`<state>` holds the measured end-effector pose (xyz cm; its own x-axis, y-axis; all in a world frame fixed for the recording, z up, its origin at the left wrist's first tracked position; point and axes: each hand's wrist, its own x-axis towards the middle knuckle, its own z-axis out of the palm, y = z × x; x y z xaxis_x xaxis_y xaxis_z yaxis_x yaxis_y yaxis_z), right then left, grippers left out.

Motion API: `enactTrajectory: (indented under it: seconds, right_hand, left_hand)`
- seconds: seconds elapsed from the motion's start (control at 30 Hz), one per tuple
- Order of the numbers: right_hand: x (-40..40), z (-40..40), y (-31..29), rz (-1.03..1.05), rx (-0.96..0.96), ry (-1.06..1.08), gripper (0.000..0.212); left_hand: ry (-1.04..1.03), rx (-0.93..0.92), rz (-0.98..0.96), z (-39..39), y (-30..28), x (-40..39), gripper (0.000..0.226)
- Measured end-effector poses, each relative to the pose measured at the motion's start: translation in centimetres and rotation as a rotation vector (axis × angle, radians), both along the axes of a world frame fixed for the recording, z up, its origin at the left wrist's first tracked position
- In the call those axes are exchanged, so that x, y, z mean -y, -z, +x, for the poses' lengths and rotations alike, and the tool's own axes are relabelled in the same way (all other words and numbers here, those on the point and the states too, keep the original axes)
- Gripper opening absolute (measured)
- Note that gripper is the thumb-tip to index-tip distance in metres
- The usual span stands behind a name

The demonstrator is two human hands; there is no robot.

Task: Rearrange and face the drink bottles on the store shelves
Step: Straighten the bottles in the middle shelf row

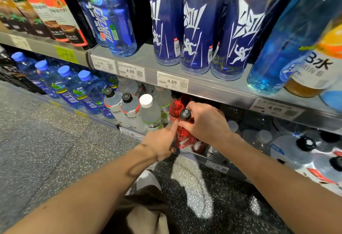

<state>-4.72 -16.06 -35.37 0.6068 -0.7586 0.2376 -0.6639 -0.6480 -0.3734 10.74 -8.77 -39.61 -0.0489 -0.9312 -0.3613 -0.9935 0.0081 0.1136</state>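
bright overhead light, glare on floor (pixel 196 202), edges warped and blurred.

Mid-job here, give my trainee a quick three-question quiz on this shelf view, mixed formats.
1. True or false: the right hand grips the red bottle near its black cap.
2. Which part of the left hand touches the red bottle? A) flat palm B) extended index finger C) nothing touches it
3. Fill in: the price tag on the shelf edge right above the red bottle reads ____.

Key
1. True: the fingers curl round the neck just under the cap.
2. B: the index finger points onto the bottle's shoulder.
3. 4.89
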Motion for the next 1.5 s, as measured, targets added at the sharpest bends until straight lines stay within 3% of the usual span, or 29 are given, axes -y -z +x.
enactTrajectory:
  seconds: [0.17, 0.4, 0.7, 0.93, 1.07, 1.5]
  right_hand:
    - [-0.3, -1.0, -0.5, 0.028, -0.026, -0.03, 0.045]
    - [-1.9, -3.4, -2.0, -0.065, -0.076, -0.037, 0.047]
    - [-5.1, -4.9, -6.6, -0.15, 0.124, -0.047, 0.041]
    - [-5.6, -4.7, -13.2, -0.099, -0.096, -0.006, 0.053]
    - [-5.9, -4.6, -15.7, -0.123, -0.089, 0.067, 0.053]
    - [-6.3, -0.9, -18.2, -0.13, -0.098, 0.086, 0.056]
  left_hand:
    - [0.038, 0.122, -0.065, 0.6, -1.2, -0.3, 0.09]
    - [0.202, 0.337, -0.18, 1.8, -5.0, -2.2, 0.032]
    - [0.127, 0.235, -0.482, 0.1, -12.3, -3.7, 0.036]
    - [0.105, 0.227, -0.756, -0.1, -16.4, -3.8, 0.027]
    - [0.076, 0.23, -0.892, -0.1, -17.8, -4.3, 0.026]
    - [-0.218, 0.107, -0.827, 2.4, -19.0, -4.1, 0.035]
